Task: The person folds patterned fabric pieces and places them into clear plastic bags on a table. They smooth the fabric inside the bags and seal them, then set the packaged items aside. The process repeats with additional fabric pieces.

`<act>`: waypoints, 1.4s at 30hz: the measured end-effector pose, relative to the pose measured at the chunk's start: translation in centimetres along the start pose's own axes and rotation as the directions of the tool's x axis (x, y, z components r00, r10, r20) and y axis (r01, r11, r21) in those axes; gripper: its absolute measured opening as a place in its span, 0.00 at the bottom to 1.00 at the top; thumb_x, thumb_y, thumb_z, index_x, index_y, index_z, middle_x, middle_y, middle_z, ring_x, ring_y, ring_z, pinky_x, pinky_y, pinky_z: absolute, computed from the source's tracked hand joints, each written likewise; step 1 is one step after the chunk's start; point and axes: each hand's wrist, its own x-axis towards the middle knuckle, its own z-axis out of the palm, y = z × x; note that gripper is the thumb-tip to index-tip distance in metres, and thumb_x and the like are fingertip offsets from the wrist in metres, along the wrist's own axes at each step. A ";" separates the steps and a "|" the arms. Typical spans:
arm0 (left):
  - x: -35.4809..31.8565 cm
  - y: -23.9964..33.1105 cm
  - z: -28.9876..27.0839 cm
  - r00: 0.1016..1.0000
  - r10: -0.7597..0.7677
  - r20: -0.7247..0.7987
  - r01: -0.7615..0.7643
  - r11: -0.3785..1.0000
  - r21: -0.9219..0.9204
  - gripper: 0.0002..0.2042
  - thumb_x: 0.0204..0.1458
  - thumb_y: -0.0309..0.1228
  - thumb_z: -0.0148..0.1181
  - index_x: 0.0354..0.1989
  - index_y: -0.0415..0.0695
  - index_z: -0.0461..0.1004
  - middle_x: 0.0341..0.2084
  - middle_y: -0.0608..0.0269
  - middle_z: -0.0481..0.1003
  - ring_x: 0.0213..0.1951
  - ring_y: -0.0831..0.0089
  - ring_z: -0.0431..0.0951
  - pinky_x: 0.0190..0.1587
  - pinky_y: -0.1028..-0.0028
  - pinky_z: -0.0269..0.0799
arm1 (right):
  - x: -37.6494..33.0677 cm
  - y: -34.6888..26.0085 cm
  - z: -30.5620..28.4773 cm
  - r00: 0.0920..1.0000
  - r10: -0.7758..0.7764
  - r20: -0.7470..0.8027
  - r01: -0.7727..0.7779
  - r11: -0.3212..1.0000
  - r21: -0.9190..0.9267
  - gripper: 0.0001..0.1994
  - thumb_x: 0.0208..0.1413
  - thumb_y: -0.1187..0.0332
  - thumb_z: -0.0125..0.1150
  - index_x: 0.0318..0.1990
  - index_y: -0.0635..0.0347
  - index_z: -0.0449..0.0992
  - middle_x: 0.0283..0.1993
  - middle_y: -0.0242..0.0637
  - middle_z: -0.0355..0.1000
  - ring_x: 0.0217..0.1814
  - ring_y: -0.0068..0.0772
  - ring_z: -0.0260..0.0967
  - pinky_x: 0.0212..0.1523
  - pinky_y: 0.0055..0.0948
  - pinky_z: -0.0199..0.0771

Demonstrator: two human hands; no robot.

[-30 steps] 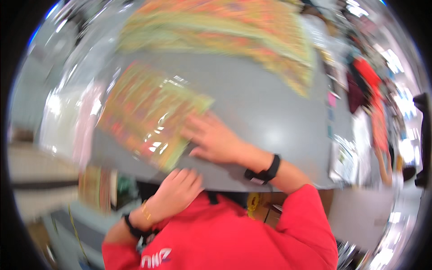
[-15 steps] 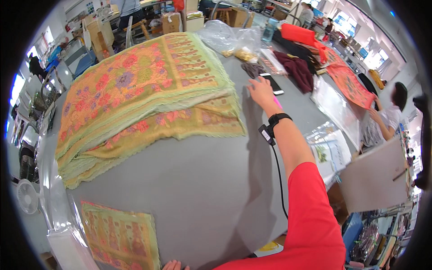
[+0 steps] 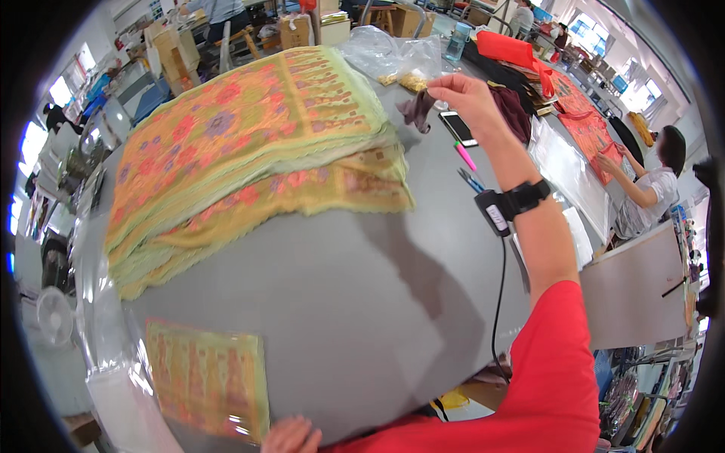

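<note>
My right hand (image 3: 470, 102) is raised over the far part of the table, its fingers pinching a small grey-purple cloth (image 3: 417, 111) that hangs down crumpled. Below it lie a phone (image 3: 458, 128) with a white frame, a pink marker (image 3: 465, 156) and blue pen-like tools (image 3: 471, 180). My left hand (image 3: 291, 436) rests at the near edge, fingers stretched out, partly cut off by the frame. It is beside a folded patterned scarf in a clear bag (image 3: 208, 377). A stack of green and orange flowered scarves (image 3: 226, 143) spreads over the far left.
Clear plastic bags (image 3: 374, 49) and gold-coloured bits (image 3: 414, 81) lie at the back, near a water bottle (image 3: 457, 41). Dark and red cloths (image 3: 502, 47) cover the far right. A person (image 3: 648, 189) handles orange fabric there. A fan (image 3: 55, 315) stands left.
My right hand has left the spot by the phone and risen with the grey-purple cloth pinched in it. The pink marker and blue tools now show. My left hand stays near the bagged scarf.
</note>
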 end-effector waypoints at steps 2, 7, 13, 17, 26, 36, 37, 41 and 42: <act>3.5 -1.7 -4.4 0.990 -0.095 -0.106 0.083 0.991 -0.108 0.17 0.48 0.30 0.70 0.48 0.45 0.77 0.47 0.52 0.76 0.48 0.48 0.76 0.47 0.49 0.73 | -3.8 -6.3 0.7 0.985 -0.079 0.156 0.078 0.997 0.014 0.10 0.62 0.70 0.70 0.48 0.64 0.84 0.44 0.28 0.82 0.47 0.16 0.75 0.53 0.21 0.73; 16.1 -3.7 -13.7 0.713 -0.408 -0.571 0.083 0.857 -0.509 0.09 0.60 0.19 0.63 0.48 0.40 0.79 0.43 0.60 0.81 0.43 0.66 0.82 0.44 0.71 0.76 | -13.6 -16.7 5.9 0.856 -0.313 0.412 0.221 0.941 0.256 0.04 0.66 0.70 0.65 0.44 0.58 0.79 0.41 0.21 0.76 0.46 0.13 0.72 0.52 0.20 0.72; 21.1 -2.4 -18.0 0.837 -0.384 -0.390 0.012 0.725 -0.689 0.17 0.61 0.32 0.68 0.56 0.40 0.78 0.42 0.65 0.80 0.43 0.77 0.78 0.42 0.74 0.76 | -22.2 -18.1 13.5 0.819 -0.217 0.531 -0.087 0.869 0.488 0.02 0.68 0.70 0.62 0.41 0.53 0.76 0.41 0.21 0.76 0.44 0.13 0.74 0.48 0.21 0.75; 17.8 -3.0 -17.8 0.902 -0.424 -0.080 0.229 0.627 -0.745 0.12 0.64 0.32 0.63 0.50 0.39 0.79 0.31 0.68 0.79 0.34 0.80 0.77 0.37 0.73 0.75 | -25.9 -17.9 16.7 0.806 -0.144 0.574 -0.267 0.777 0.570 0.02 0.66 0.70 0.64 0.42 0.53 0.77 0.39 0.21 0.76 0.41 0.12 0.73 0.45 0.20 0.74; 14.9 -2.0 -13.7 0.809 -0.404 -0.426 0.189 0.866 -0.462 0.05 0.64 0.22 0.56 0.44 0.40 0.77 0.34 0.66 0.78 0.33 0.74 0.76 0.38 0.70 0.73 | -31.8 -15.7 22.6 0.605 0.003 0.796 -0.381 0.879 0.287 0.08 0.67 0.75 0.54 0.45 0.62 0.81 0.36 0.27 0.78 0.34 0.19 0.73 0.37 0.24 0.76; 13.9 4.8 -6.6 0.499 -0.028 -0.866 0.006 1.000 -0.029 0.15 0.52 0.27 0.70 0.46 0.39 0.74 0.41 0.54 0.70 0.44 0.49 0.76 0.45 0.59 0.76 | -31.4 -18.9 25.5 0.673 -0.427 0.604 0.008 0.821 0.571 0.17 0.70 0.73 0.53 0.63 0.66 0.71 0.58 0.38 0.74 0.46 0.25 0.70 0.47 0.27 0.78; 13.4 4.6 -6.2 0.599 -0.089 -0.796 0.057 0.996 -0.068 0.16 0.51 0.27 0.71 0.46 0.40 0.74 0.41 0.54 0.70 0.43 0.50 0.76 0.44 0.59 0.75 | -31.1 -17.4 25.1 0.715 -0.301 0.631 -0.189 0.786 0.589 0.17 0.70 0.72 0.54 0.63 0.65 0.71 0.57 0.37 0.74 0.46 0.25 0.70 0.47 0.27 0.78; 12.6 3.7 -4.8 0.727 -0.233 -0.646 0.212 0.971 -0.111 0.18 0.50 0.28 0.74 0.46 0.41 0.73 0.40 0.55 0.70 0.39 0.54 0.76 0.39 0.60 0.75 | -32.1 -11.2 26.4 0.773 0.126 0.622 -0.600 0.464 0.652 0.11 0.66 0.70 0.61 0.53 0.63 0.77 0.46 0.32 0.75 0.40 0.23 0.71 0.42 0.27 0.77; 12.6 3.5 -4.7 0.717 -0.252 -0.650 0.222 0.966 -0.131 0.17 0.50 0.28 0.73 0.45 0.41 0.73 0.40 0.56 0.70 0.38 0.55 0.76 0.38 0.60 0.74 | -32.2 -10.4 26.6 0.786 0.116 0.607 -0.586 0.451 0.673 0.09 0.67 0.70 0.62 0.51 0.62 0.77 0.44 0.31 0.75 0.39 0.24 0.72 0.39 0.28 0.78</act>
